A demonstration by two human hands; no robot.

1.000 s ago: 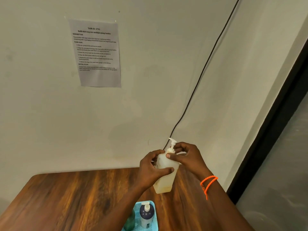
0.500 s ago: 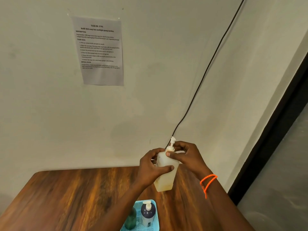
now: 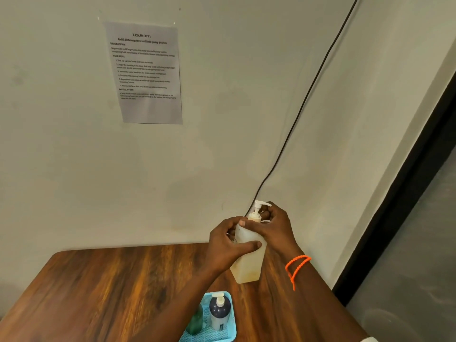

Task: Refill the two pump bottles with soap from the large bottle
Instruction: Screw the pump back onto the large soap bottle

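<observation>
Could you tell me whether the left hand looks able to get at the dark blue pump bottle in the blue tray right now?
Probably not at once: the left hand grips the white translucent pump bottle. Once freed, the dark blue pump bottle in the light blue plastic tray stands uncovered just below that forearm.

The paper sheet (image 3: 145, 74) taped to the wall is headed "TASK ID: 3791". Its section headings read "DESCRIPTION", "TASK GOAL" and "INITIAL STATE". The smaller print is too blurred to read.

Test room: taped task sheet (image 3: 145, 72)
</observation>
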